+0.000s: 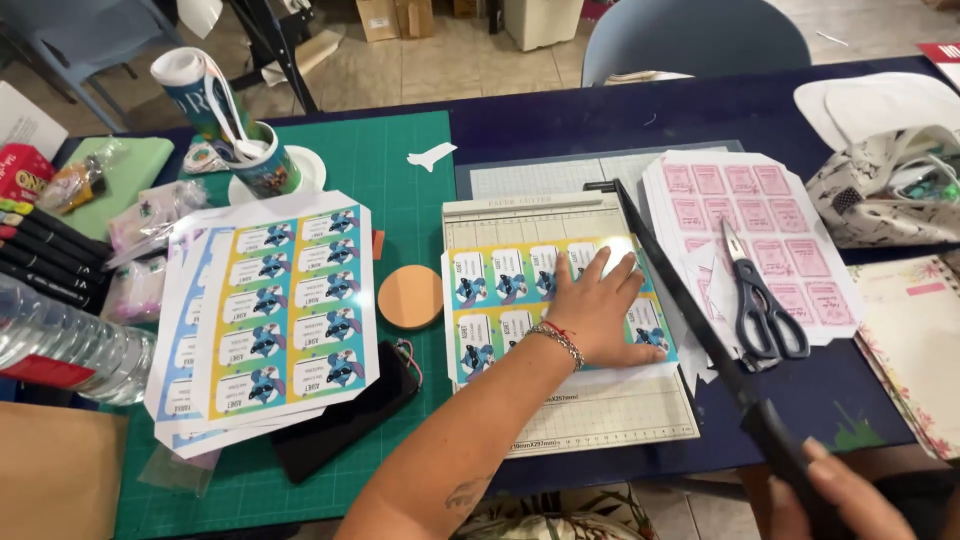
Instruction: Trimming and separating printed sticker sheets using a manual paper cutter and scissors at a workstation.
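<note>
My left hand (592, 303) lies flat, fingers spread, on a printed sheet of colourful cartoon labels (500, 300) that rests on a paper trimmer's cream base (610, 415). A beaded bracelet is on that wrist. My right hand (835, 500), at the bottom right corner, is closed around the black handle of the trimmer's cutting arm (690, 310). The arm is raised and runs diagonally from its hinge at the trimmer's top right down to my hand. The sheet's right edge lies under the blade line.
A stack of the same label sheets (285, 310) lies on a green cutting mat (400, 180) to the left, beside a round cork coaster (410, 296) and a black phone (345, 420). Grey scissors (760, 300) rest on pink printed sheets (730, 190). Plastic bottle, markers, cup at left.
</note>
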